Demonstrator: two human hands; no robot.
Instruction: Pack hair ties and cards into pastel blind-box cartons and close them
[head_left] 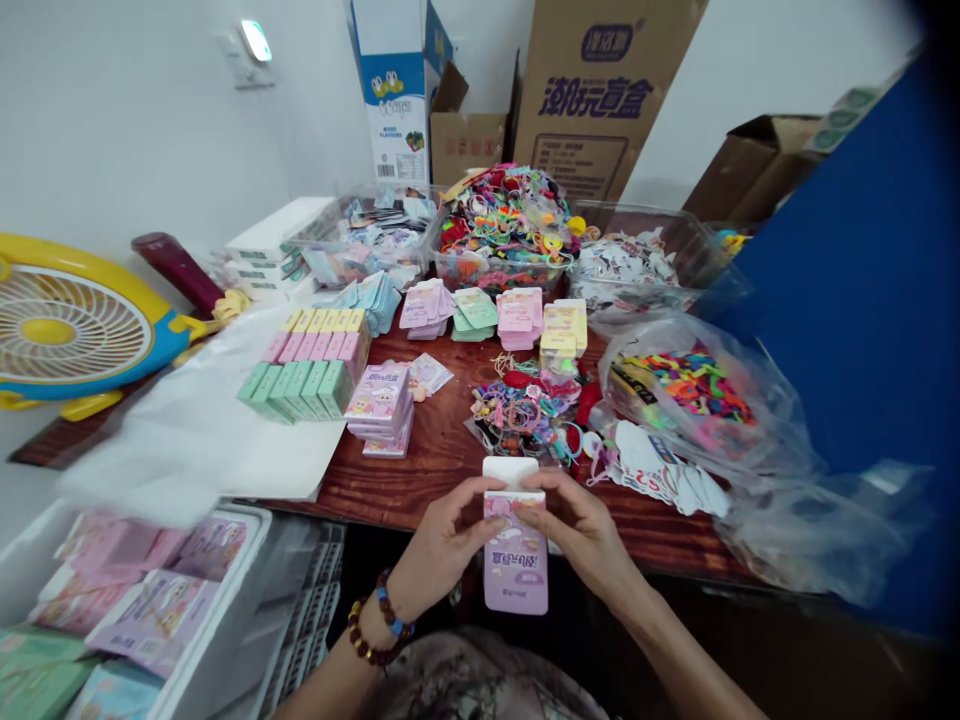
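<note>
Both my hands hold one small purple card box (516,570) at the table's front edge. Its white top flap (510,468) stands up, and the printed lettering is upside down to me. My left hand (450,535) pinches the box's left upper edge, with the thumb on the front. On the other side my right hand (581,530) pinches the right upper edge, thumb on the front as well. Beyond the box lies a pile of beaded hair ties and trinkets (525,410). A stack of purple boxes (381,405) stands to the left of that pile.
Rows of green, pink and yellow boxes (307,375) stand at left. Folded card packs (519,315) line the middle. Plastic tubs of trinkets (506,230) stand behind. A bag (705,400) lies right, a fan (67,325) far left, a white crate (217,620) below left.
</note>
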